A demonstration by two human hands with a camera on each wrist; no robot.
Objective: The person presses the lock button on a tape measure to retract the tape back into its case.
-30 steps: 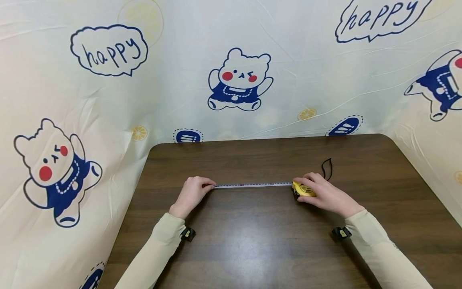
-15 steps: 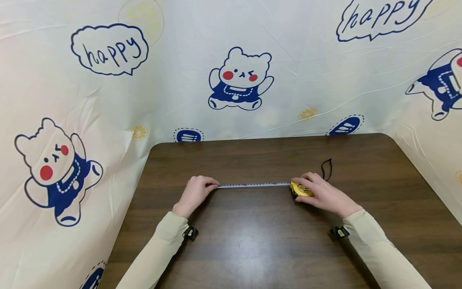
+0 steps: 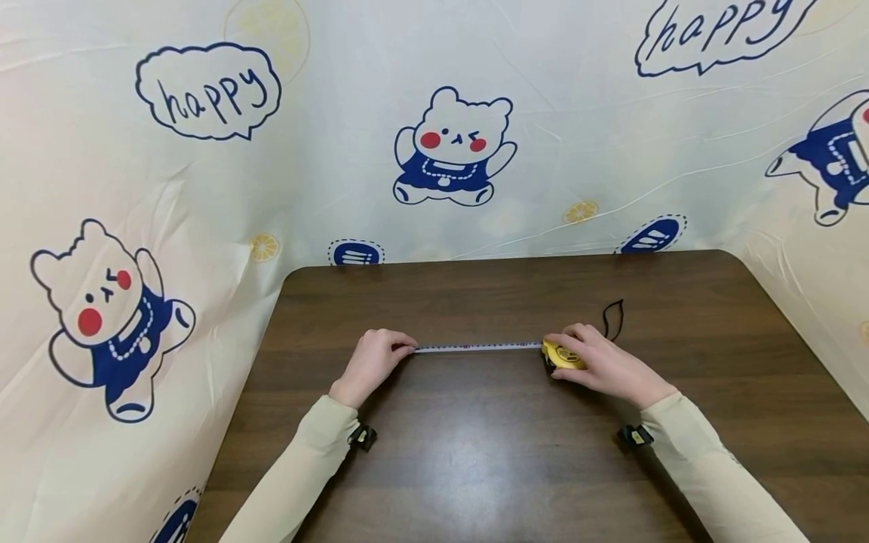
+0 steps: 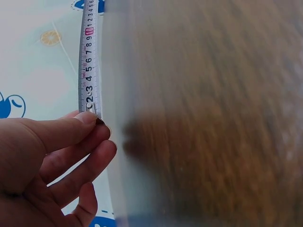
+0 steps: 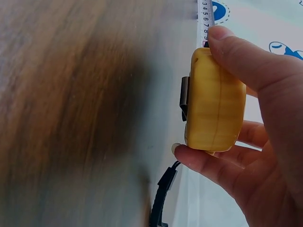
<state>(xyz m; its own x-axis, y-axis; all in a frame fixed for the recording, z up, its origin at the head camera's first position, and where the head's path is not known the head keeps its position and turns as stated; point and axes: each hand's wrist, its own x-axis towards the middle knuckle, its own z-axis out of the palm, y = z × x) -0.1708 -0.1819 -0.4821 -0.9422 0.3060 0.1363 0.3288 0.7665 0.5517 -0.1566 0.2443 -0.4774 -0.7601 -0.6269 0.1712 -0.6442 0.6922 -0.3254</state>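
Note:
A yellow tape measure [image 3: 563, 356] is in my right hand [image 3: 607, 363], with thumb and fingers curled round its case. Its white blade [image 3: 475, 348] stretches straight to the left across the table. My left hand [image 3: 372, 362] pinches the blade's free end between thumb and fingers. In the left wrist view the blade [image 4: 89, 61] shows printed numbers running up from the pinched end. The right wrist view shows the yellow case [image 5: 215, 104] side-on, with a dark metal clip [image 5: 184, 98] and the thumb by the blade's mouth.
The brown wooden table [image 3: 462, 445] lies under both hands. A black wrist strap loop [image 3: 614, 320] trails behind the tape measure. Printed cloth [image 3: 326, 166] with bears hangs behind and beside the table. Small black cameras [image 3: 363, 437] sit on both wrists.
Both hands have moved slightly toward each other, the left going right and the right going left. The visible stretch of blade between them has become a little shorter.

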